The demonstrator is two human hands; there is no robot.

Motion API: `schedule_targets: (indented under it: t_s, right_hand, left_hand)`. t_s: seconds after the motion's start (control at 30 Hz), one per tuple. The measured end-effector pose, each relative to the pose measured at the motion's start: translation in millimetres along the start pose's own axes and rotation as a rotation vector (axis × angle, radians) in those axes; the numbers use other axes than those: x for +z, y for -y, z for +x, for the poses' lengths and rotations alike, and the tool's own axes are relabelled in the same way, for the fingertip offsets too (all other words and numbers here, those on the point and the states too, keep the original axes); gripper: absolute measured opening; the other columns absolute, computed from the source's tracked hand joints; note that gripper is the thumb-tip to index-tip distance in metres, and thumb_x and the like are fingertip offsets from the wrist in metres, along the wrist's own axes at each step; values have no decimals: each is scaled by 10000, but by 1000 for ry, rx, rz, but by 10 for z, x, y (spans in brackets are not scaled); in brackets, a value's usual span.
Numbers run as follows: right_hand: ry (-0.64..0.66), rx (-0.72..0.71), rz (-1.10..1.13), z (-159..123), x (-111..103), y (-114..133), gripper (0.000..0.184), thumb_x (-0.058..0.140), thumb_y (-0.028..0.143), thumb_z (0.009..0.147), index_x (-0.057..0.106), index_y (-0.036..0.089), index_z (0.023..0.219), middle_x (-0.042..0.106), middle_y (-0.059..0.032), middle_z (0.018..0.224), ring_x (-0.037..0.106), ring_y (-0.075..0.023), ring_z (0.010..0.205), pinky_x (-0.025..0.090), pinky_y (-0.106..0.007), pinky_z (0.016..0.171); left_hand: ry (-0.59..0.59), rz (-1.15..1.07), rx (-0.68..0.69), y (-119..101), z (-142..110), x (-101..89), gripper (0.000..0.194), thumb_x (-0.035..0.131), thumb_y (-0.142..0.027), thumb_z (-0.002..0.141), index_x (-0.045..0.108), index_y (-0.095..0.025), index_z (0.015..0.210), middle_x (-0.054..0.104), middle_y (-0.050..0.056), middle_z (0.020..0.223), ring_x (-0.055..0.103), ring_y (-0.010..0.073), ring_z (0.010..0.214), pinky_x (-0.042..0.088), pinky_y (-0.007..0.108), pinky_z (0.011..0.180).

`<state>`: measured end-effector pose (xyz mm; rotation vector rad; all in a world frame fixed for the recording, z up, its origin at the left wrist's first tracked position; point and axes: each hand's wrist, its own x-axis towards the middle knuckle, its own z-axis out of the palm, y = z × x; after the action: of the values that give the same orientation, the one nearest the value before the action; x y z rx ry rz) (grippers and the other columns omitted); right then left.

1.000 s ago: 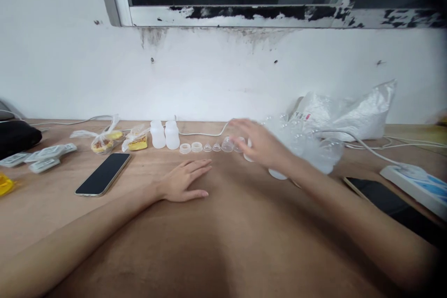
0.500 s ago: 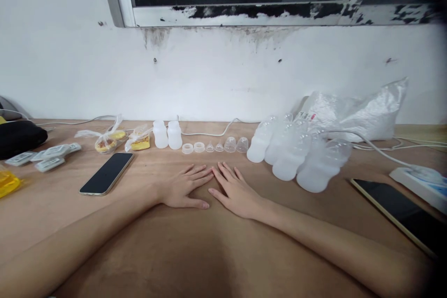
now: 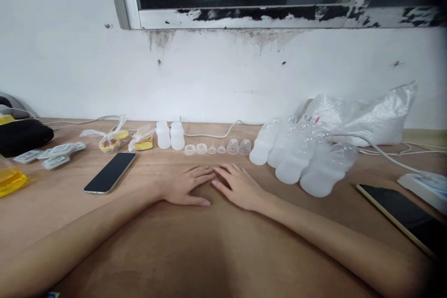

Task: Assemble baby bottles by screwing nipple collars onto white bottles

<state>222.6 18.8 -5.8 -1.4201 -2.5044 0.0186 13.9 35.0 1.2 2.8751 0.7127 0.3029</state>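
Stretching bare at the front, the tabletop [image 3: 167,247] (near edge not visible) leaves room below the hands. Left hand [image 3: 185,187] and right hand [image 3: 241,188] lie spread palm-down, holding nothing, fingertips about meeting. Rightward, capped bottles [image 3: 289,166] look assembled and hem that side; farther, two rings [image 3: 190,150], teats [image 3: 212,149], clear domes [image 3: 233,146] and bottle bodies [image 3: 177,137] stand unjoined.

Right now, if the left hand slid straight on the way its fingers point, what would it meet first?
Most likely the right hand. The left hand points its longer fingers toward it, and their fingertips are very close; whether they already touch is hard to tell.
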Motion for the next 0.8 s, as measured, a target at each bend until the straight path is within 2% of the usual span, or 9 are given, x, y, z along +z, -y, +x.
schedule_targets:
  t_s: [0.1,0.17,0.2,0.27,0.4,0.5,0.6,0.67,0.8]
  right_hand:
    - [-46,70,55,293,-54,-148,492,332,444,826,405,158,1220,591,-106,995,553,-222,875,419,-335,737]
    - [-31,142,78,536,-45,-232,509,386,425,806,377,143,1229,623,-90,864,579,-202,752,424,-300,654]
    - [-32,179,68,651,-26,-263,503,407,428,795,404,134,1204,624,-98,860,582,-202,739,420,-288,628]
    - [-45,217,49,835,30,-302,458,434,416,781,475,115,1123,620,-127,890,583,-218,765,414,-282,614]
    - [-68,203,40,974,130,-323,315,452,318,778,573,103,974,614,-165,926,572,-247,858,412,-299,680]
    - [-113,174,56,930,120,-326,295,404,257,809,570,96,993,617,-153,922,573,-220,861,406,-295,727]
    - [-168,145,78,799,36,-319,306,386,259,827,536,115,1051,622,-108,878,575,-188,808,410,-286,724]
    - [-237,109,114,664,-25,-301,289,414,285,816,538,142,1035,614,-83,860,573,-176,774,417,-291,722]
    - [-392,34,367,355,-58,-211,225,498,303,761,545,172,937,594,-68,917,574,-170,822,445,-314,742]
  left_hand:
    - [-185,122,-107,182,152,-107,445,399,-383,826,400,-164,1214,404,91,1265,373,190,1166,282,325,988]
    - [-270,242,-238,371,311,-142,375,395,-275,825,439,-114,1160,438,115,1215,412,194,1119,316,308,956]
    - [-264,310,-304,467,395,-141,383,409,-244,810,434,-84,1157,435,135,1214,404,212,1124,314,321,953]
    - [-248,348,-351,629,547,-105,417,438,-226,787,425,-26,1152,443,187,1191,411,264,1110,313,378,935]
    - [-205,366,-350,756,692,3,325,488,-262,765,522,-53,1012,563,163,1013,486,275,1013,263,438,944]
    - [-230,367,-356,714,656,13,273,493,-247,765,542,-69,967,576,148,971,497,264,988,250,437,949]
    - [-292,356,-368,590,552,-32,309,475,-252,779,510,-75,1030,542,147,1031,461,262,1024,313,405,906]
    - [-410,255,-388,462,474,-51,348,462,-258,793,459,-83,1094,517,134,1068,456,235,1021,360,367,873]
    - [-769,-233,-413,159,344,9,385,462,-296,804,413,-116,1141,507,101,1064,502,163,890,446,280,734]
